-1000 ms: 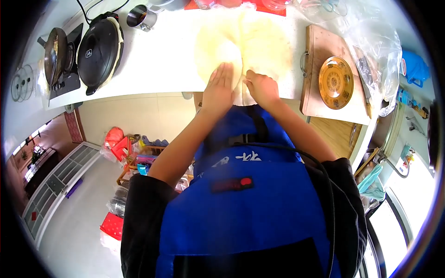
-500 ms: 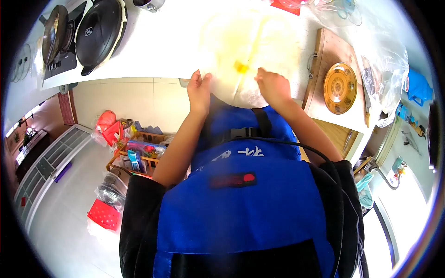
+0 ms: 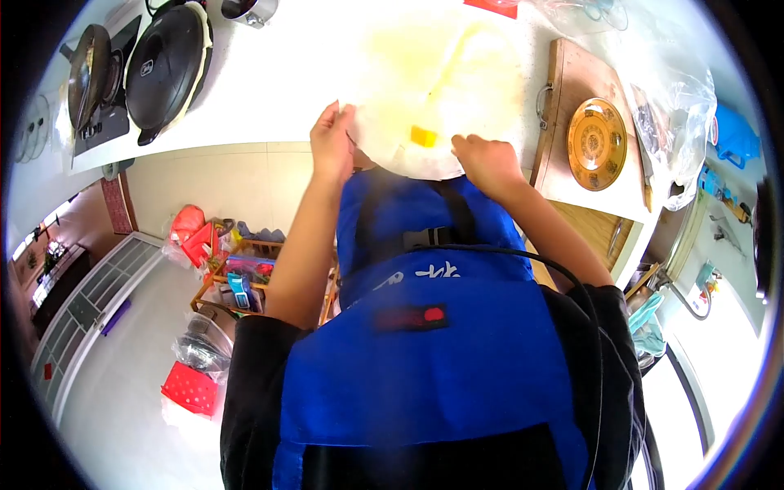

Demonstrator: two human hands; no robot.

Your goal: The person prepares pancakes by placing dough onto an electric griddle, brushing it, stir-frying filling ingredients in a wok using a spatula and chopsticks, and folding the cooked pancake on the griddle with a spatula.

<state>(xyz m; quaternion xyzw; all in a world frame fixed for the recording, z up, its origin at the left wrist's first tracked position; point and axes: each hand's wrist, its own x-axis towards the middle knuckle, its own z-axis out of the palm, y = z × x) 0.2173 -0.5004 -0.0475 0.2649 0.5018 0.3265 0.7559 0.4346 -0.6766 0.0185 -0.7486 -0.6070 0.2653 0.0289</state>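
Note:
A broad, pale yellow round sheet [image 3: 474,90], soft-looking like thin dough, lies at the counter's front edge; glare washes out much of it. A small orange-yellow piece [image 3: 423,136] shows near its close rim, and a darker crease runs up its middle. My left hand [image 3: 331,143] is closed at the sheet's left edge, with a thin dark line beside its thumb. On the right side my right hand [image 3: 492,167] has its fingers curled together at the rim. What lies between the fingertips of either hand is hard to make out.
A black lidded pan [image 3: 166,69] and another pan [image 3: 88,77] stand at the left by the stove. To the right, a wooden cutting board [image 3: 563,135] bears an amber plate [image 3: 597,145], beside clear plastic wrap [image 3: 682,114]. A metal cup [image 3: 251,10] stands at the back.
My left hand has moved left and slightly up, away from the sheet's middle. The orange-yellow piece sits closer to me, and the sheet's near rim looks rounder. The whole view has shifted slightly.

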